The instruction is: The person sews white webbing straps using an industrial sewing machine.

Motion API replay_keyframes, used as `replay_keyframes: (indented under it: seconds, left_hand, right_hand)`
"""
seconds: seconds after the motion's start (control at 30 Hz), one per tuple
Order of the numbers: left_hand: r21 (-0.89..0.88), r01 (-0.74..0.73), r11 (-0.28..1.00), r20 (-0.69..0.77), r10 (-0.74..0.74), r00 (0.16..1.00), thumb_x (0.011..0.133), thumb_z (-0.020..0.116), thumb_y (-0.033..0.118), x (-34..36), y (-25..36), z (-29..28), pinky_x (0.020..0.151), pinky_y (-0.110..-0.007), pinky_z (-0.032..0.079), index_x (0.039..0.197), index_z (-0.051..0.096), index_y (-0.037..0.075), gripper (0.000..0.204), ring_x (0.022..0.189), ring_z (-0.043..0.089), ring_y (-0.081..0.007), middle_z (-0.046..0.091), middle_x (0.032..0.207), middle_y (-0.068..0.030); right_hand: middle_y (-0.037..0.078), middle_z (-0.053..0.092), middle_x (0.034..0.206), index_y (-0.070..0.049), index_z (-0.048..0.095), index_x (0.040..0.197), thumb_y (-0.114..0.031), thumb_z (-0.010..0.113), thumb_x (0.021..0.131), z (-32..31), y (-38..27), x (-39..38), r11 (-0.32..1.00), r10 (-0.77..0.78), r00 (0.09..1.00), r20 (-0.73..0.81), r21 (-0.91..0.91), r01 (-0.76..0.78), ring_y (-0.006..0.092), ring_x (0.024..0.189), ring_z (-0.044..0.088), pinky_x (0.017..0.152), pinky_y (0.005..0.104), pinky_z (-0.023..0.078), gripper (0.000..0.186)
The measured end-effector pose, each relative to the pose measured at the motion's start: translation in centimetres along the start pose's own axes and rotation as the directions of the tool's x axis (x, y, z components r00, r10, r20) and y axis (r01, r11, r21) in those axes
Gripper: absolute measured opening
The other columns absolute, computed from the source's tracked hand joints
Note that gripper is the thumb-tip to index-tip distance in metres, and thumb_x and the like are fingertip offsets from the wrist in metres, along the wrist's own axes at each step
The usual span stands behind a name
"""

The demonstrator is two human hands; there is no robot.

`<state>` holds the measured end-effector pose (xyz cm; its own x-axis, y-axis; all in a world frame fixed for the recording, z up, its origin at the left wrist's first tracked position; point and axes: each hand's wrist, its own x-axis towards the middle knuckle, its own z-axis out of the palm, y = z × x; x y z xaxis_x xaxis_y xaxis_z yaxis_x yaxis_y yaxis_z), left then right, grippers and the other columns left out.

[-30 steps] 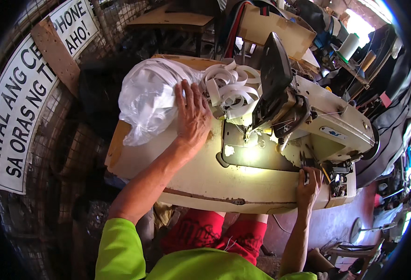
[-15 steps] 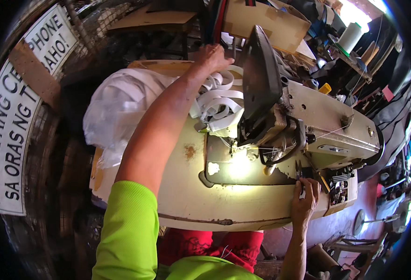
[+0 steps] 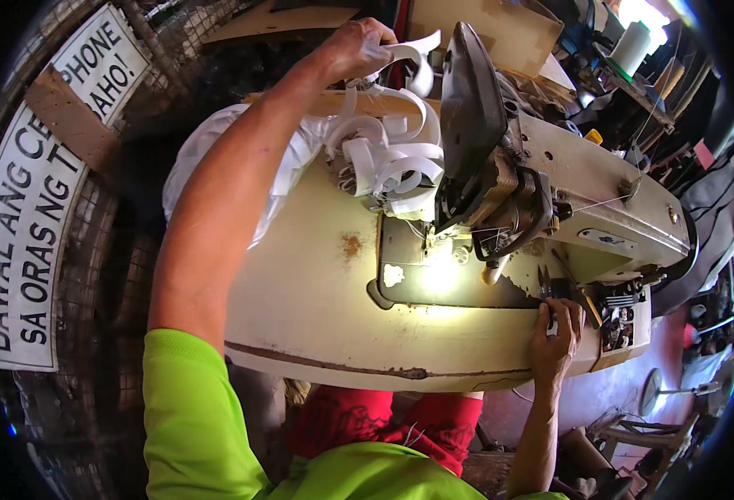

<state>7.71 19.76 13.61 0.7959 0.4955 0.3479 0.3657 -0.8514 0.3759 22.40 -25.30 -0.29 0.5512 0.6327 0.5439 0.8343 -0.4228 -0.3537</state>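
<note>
My left forearm crosses the white plastic bag [image 3: 204, 146] to the left of the sewing machine [image 3: 604, 179], so much of the bag is hidden and I can't make out what is inside it. The far end of the cardboard box [image 3: 483, 33] behind the sewing machine is cut off by the upper edge. Glare from the lamp washes out the needle area of the sewing machine, and the metal bits to its right are too small to sort out.

The fingers of my left hand [image 3: 356, 50] are curled in, nearly closed, on a white strap [image 3: 421, 67]; their tips are out of sight behind the knuckles. The fingers of my right hand [image 3: 557, 329] are bent low on the table [image 3: 300, 292], at the near right corner of the sewing machine's bed, over a dark pointed tool [image 3: 543, 283]. I can't tell how tightly they grip it.

The white strap sticks out to the right of my left fingers and curls down, beyond the head of the sewing machine and to its left. Below those fingers, just left of the machine's head, lies the tangled pile of white straps [image 3: 396, 167]; I can't follow which loop joins the one I hold.
</note>
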Motion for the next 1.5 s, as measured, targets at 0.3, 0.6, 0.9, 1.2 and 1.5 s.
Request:
replay_keyframes:
  seconds: [0.3, 0.6, 0.9, 1.2, 1.5]
  left_hand:
    - [0.450, -0.066, 0.890, 0.157, -0.006, 0.988, 0.095, 0.046, 0.023, -8.5, 0.5, 6.4, 0.093, -0.043, 0.046, 0.095, 0.066, 0.006, 0.026, 0.100, 0.061, -0.0305, 0.064, 0.099, -0.0172]
    - [0.296, -0.094, 0.951, -0.059, 0.117, 0.991, 0.091, 0.062, 0.029, -11.5, 2.3, -1.1, 0.091, -0.041, 0.047, 0.109, 0.067, 0.004, 0.031, 0.099, 0.059, -0.0309, 0.060, 0.100, -0.0151]
    - [-0.032, 0.068, 0.997, -0.242, -0.073, 0.968, 0.093, 0.062, 0.010, -22.8, 6.7, -6.7, 0.082, -0.034, 0.050, 0.109, 0.066, -0.003, 0.022, 0.091, 0.065, -0.0267, 0.065, 0.103, -0.0139]
    - [0.043, 0.345, 0.938, -0.606, -0.250, 0.755, 0.090, 0.059, -0.001, -35.5, 5.5, -3.6, 0.077, -0.033, 0.051, 0.101, 0.068, 0.001, 0.015, 0.088, 0.065, -0.0258, 0.064, 0.096, -0.0114]
    - [0.011, 0.289, 0.957, -0.589, -0.227, 0.776, 0.088, 0.058, -0.004, -35.8, 5.0, -1.3, 0.080, -0.035, 0.052, 0.103, 0.067, 0.000, 0.018, 0.093, 0.065, -0.0286, 0.064, 0.101, -0.0133]
  right_hand:
    - [0.014, 0.060, 0.096, -0.001, 0.066, 0.094, -0.008, 0.067, 0.084, 0.0, 0.6, -0.4, 1.000, -0.028, 1.000, -0.007, -0.006, 0.028, 0.0322, 0.093, 0.057, 0.083, 0.0422, 0.046, 0.012]
    - [0.014, 0.061, 0.098, -0.003, 0.065, 0.098, -0.009, 0.069, 0.083, 0.2, 0.0, -0.2, 0.999, -0.034, 0.999, -0.012, 0.029, 0.034, 0.0317, 0.094, 0.057, 0.084, 0.0415, 0.046, 0.016]
    - [0.013, 0.062, 0.100, -0.003, 0.065, 0.105, -0.007, 0.066, 0.086, 0.2, 0.9, -0.4, 0.997, -0.075, 0.997, 0.035, 0.005, 0.074, 0.0315, 0.097, 0.058, 0.086, 0.0412, 0.046, 0.019]
    - [0.014, 0.060, 0.098, -0.002, 0.065, 0.100, -0.004, 0.063, 0.084, 0.4, 0.6, -0.3, 0.989, -0.142, 0.989, -0.040, 0.038, 0.144, 0.0322, 0.093, 0.056, 0.084, 0.0421, 0.045, 0.016]
    - [0.013, 0.060, 0.100, -0.003, 0.066, 0.099, -0.009, 0.063, 0.087, 0.4, 1.4, -0.6, 0.997, -0.076, 0.997, -0.011, -0.019, 0.076, 0.0316, 0.097, 0.056, 0.087, 0.0418, 0.045, 0.013]
